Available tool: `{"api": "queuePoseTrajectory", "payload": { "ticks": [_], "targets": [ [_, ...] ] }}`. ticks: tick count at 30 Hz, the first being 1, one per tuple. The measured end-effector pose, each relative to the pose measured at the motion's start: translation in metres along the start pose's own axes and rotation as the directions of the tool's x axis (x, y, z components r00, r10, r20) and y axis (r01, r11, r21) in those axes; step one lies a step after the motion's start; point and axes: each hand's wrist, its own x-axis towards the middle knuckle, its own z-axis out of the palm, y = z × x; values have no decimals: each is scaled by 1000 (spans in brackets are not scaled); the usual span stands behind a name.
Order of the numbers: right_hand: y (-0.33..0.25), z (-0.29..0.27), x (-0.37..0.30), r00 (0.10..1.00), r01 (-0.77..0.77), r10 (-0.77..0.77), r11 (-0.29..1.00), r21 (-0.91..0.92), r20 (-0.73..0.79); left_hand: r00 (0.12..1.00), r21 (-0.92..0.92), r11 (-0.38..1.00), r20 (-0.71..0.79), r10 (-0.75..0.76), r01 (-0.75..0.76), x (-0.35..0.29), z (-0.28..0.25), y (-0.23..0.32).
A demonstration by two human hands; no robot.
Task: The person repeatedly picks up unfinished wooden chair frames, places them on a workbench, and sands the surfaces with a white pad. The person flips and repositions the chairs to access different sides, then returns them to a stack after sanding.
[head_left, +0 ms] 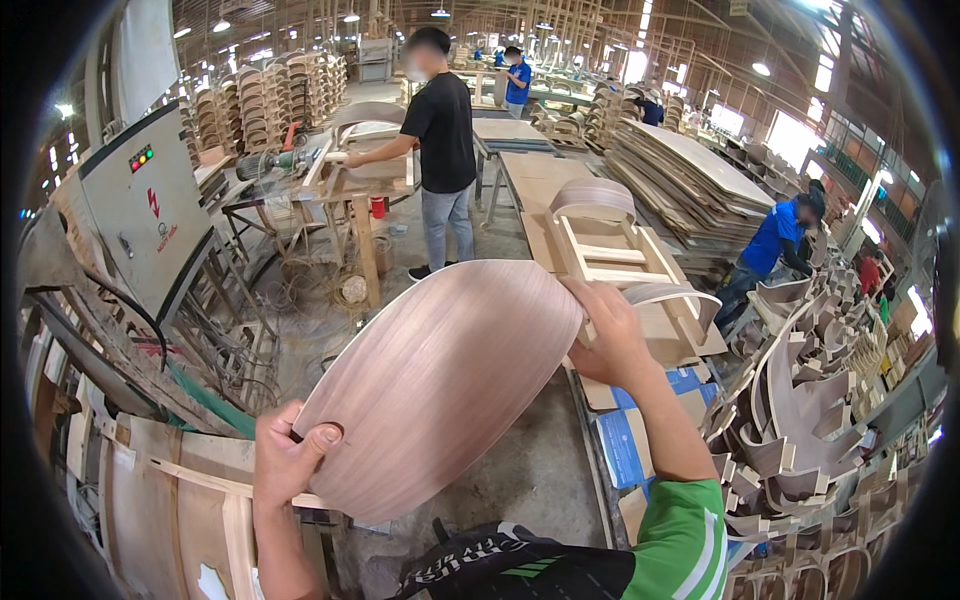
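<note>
A large curved wooden panel (445,385) with brown grain and a pale edge is held up in front of me, tilted with its right end farther away. My left hand (285,450) grips its lower left end, thumb on the face and fingers behind the edge. At the upper right end, my right hand (608,330) is closed on the rim; some of its fingers are hidden behind the panel. Just beyond that hand, a wooden frame with curved bent-wood pieces (612,250) lies on a cardboard-covered table (530,180).
A grey control cabinet (145,215) stands at left above machinery. Ahead, a person in black (440,130) works at a wooden bench. Stacked sheets (690,180) and a person in blue (770,245) are to the right, beside piles of curved wooden parts (810,420). Wooden boards (200,500) sit lower left.
</note>
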Motion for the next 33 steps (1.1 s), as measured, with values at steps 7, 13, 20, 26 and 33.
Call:
{"api": "queuePoseTrajectory", "payload": {
  "ticks": [7,13,20,26,33],
  "targets": [
    [-29,36,54,996,25,-11,987,-158,86,969,34,993,-221,114,-109,-17,-33,2],
    [-70,114,86,988,22,-66,955,297,139,830,571,812,-390,399,-122,-104,-78,-48],
    [-125,207,102,955,-2,-128,900,436,268,644,644,541,-731,227,541,-215,-131,-67],
    [-212,301,117,926,68,-288,763,643,243,300,275,509,-953,33,816,-279,-203,-87],
    [-440,350,142,854,127,-456,650,749,251,180,280,285,-926,331,917,-397,-300,-112]
  ]
}}
